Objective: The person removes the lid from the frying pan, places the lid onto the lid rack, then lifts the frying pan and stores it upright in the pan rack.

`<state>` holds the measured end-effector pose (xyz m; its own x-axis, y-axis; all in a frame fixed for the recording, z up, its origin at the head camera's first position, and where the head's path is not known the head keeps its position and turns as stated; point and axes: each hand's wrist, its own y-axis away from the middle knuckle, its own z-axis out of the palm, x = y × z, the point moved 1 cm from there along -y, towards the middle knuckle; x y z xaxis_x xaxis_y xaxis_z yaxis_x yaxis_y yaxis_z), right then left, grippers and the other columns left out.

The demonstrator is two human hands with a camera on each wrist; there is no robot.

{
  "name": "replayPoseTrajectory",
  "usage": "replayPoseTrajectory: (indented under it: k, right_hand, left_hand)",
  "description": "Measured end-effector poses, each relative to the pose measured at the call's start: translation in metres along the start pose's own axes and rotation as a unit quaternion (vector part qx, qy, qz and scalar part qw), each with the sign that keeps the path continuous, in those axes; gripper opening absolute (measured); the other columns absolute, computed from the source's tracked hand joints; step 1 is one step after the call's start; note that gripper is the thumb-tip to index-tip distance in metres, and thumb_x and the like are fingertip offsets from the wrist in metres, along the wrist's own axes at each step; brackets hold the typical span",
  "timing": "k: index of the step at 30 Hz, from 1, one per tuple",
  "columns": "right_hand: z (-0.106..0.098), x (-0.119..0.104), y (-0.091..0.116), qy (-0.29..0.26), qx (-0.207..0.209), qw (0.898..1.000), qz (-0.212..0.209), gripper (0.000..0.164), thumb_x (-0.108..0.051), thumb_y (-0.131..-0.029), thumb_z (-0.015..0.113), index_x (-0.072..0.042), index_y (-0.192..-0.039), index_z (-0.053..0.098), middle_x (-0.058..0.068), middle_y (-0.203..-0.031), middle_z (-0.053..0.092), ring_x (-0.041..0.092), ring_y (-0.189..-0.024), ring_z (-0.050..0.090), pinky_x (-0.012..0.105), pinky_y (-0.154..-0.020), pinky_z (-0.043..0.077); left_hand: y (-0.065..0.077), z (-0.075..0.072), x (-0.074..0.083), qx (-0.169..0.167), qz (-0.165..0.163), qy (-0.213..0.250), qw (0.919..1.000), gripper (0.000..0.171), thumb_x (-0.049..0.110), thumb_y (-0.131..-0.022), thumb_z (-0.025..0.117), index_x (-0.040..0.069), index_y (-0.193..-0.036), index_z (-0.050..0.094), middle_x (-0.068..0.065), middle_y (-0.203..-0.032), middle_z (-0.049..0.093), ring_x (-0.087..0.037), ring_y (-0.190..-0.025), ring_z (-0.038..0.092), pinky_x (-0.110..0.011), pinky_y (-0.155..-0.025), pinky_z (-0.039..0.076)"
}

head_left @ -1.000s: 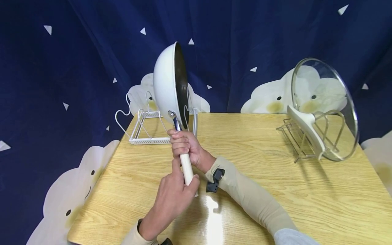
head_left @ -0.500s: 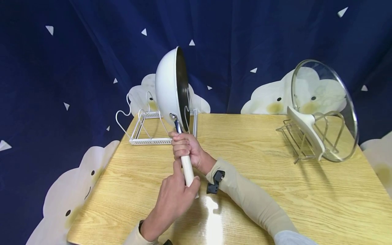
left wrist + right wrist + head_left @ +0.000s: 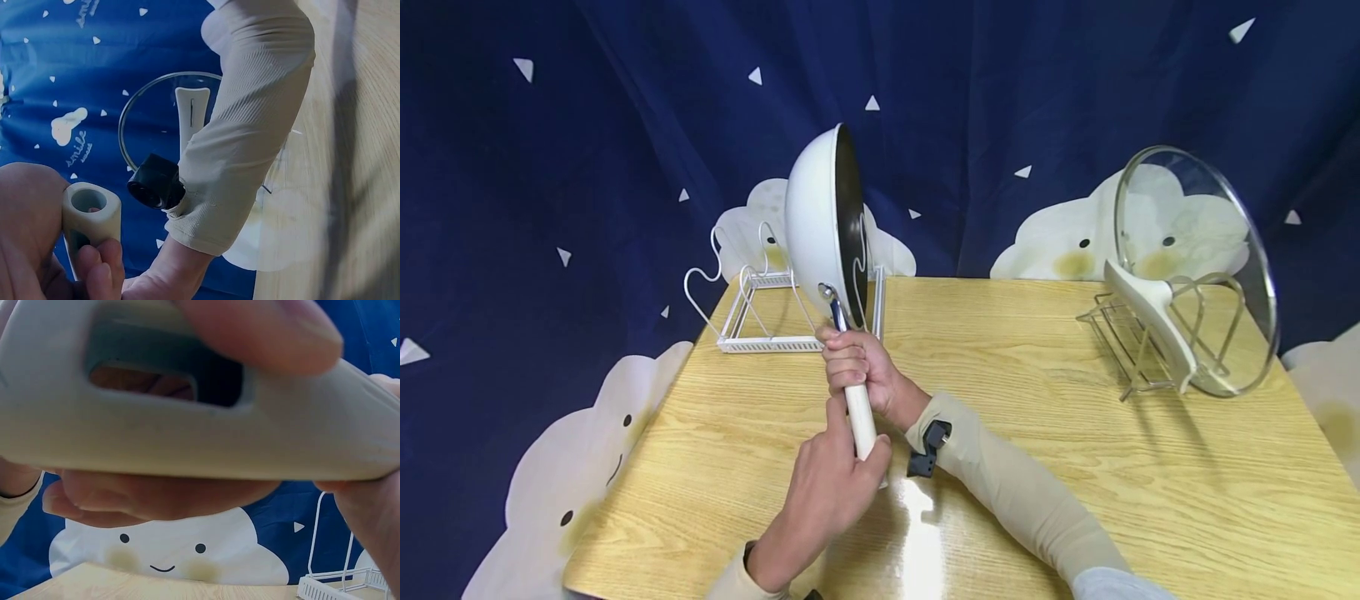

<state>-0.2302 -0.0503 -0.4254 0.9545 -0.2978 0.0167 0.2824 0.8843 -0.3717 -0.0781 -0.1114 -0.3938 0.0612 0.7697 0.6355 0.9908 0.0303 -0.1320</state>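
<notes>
A white wok (image 3: 812, 225) with a dark inside stands on edge at the white wire rack (image 3: 771, 345), its opening turned to the right. One wire loop of the rack shows in front of the dark inside. My right hand (image 3: 868, 375) grips the cream handle (image 3: 861, 421) near its metal joint. Lower down, my left hand (image 3: 831, 483) holds the handle's end, thumb on the near side. In the left wrist view, fingers curl round that handle end (image 3: 94, 222), which has a round hole. The right wrist view shows the handle (image 3: 187, 440) close up.
On the right of the wooden table (image 3: 1000, 350), a glass lid (image 3: 1195, 217) with a white handle (image 3: 1150, 317) leans upright in a metal wire stand (image 3: 1138, 362). A dark blue curtain (image 3: 947, 142) with clouds hangs behind.
The wok has sunk a little and shifted slightly right, with both hands keeping their hold on the handle. Lid, stand and rack have not moved.
</notes>
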Motion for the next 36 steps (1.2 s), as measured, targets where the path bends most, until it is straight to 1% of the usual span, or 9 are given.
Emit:
replayPoseTrajectory:
  k: [6, 11, 17, 24, 36]
  right_hand:
    - [-0.003, 0.001, 0.001, 0.003, -0.001, 1.0, 0.002, 0.023, 0.005, -0.093, 0.051, -0.012, -0.081, 0.042, -0.012, -0.054, 0.025, 0.003, -0.043, 0.028, 0.017, -0.041, 0.028]
    - [-0.007, 0.002, 0.002, 0.003, -0.002, 1.0, 0.005, 0.023, 0.005, -0.093, 0.052, -0.012, -0.081, 0.042, -0.013, -0.054, 0.024, 0.003, -0.043, 0.028, 0.018, -0.041, 0.029]
    - [-0.011, 0.004, 0.004, -0.006, 0.008, 1.0, 0.006, 0.023, 0.005, -0.093, 0.052, -0.013, -0.082, 0.042, -0.013, -0.055, 0.025, 0.003, -0.043, 0.028, 0.018, -0.041, 0.029]
    - [-0.014, 0.003, 0.006, -0.005, 0.013, 1.0, 0.003, 0.022, 0.005, -0.094, 0.052, -0.012, -0.083, 0.044, -0.012, -0.055, 0.026, 0.004, -0.043, 0.03, 0.017, -0.042, 0.028]
    - [-0.018, 0.003, 0.008, 0.011, 0.022, 1.0, -0.002, 0.022, 0.004, -0.093, 0.054, -0.012, -0.082, 0.044, -0.012, -0.055, 0.026, 0.004, -0.042, 0.031, 0.018, -0.041, 0.03]
  left_hand:
    - [0.002, 0.002, -0.002, 0.003, -0.004, 0.0, 1.0, 0.054, 0.029, -0.088, 0.067, 0.005, -0.132, 0.045, 0.003, -0.059, 0.05, -0.011, -0.049, 0.047, -0.03, -0.044, 0.037]
    - [0.004, 0.003, -0.003, -0.001, -0.014, 0.014, 0.9998, 0.055, 0.03, -0.089, 0.067, 0.005, -0.133, 0.046, 0.003, -0.061, 0.051, -0.011, -0.05, 0.047, -0.03, -0.045, 0.037]
    - [0.007, 0.006, -0.006, -0.002, -0.021, 0.018, 0.9996, 0.051, 0.031, -0.09, 0.068, 0.005, -0.13, 0.048, 0.004, -0.061, 0.051, -0.011, -0.051, 0.047, -0.03, -0.046, 0.037]
    - [0.007, 0.009, -0.007, 0.0, -0.02, 0.018, 0.9996, 0.046, 0.031, -0.09, 0.068, 0.007, -0.125, 0.049, 0.004, -0.062, 0.051, -0.011, -0.052, 0.048, -0.03, -0.046, 0.037]
    - [0.008, 0.011, -0.009, -0.005, -0.033, 0.021, 0.9992, 0.051, 0.032, -0.09, 0.067, 0.006, -0.13, 0.049, 0.003, -0.062, 0.052, -0.012, -0.052, 0.048, -0.031, -0.046, 0.037]
